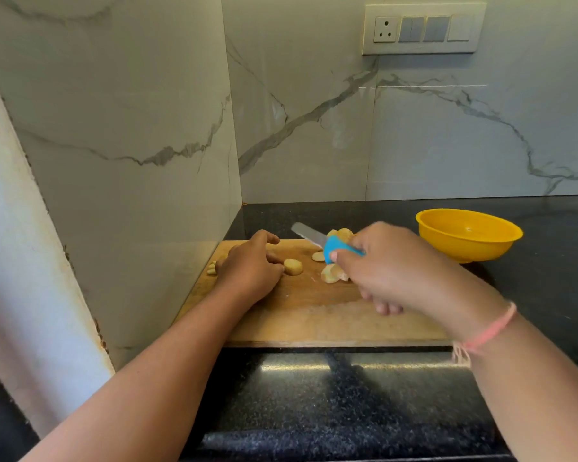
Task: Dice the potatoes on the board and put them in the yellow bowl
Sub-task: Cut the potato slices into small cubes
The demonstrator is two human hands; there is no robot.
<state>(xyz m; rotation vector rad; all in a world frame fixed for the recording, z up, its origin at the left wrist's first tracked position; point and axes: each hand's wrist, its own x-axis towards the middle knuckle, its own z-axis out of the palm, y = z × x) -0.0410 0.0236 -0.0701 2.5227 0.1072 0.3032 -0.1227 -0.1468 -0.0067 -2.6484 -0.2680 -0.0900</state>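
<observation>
Counter | right hand grips knife — left hand beside potato

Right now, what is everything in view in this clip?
cutting board: one, wooden, on the counter by the corner
potato pieces: several, pale, scattered on the board
knife: one, blue handle, in the right hand over the board
yellow bowl: one, yellow, on the counter right of the board
counter: one, black speckled
walls: marbled grey-white, behind and left
switch panel: one, white, back wall upper right
thread band: one, pink, on right wrist
left hand: on the board's left part, beside a piece
right hand: grips the knife handle
</observation>
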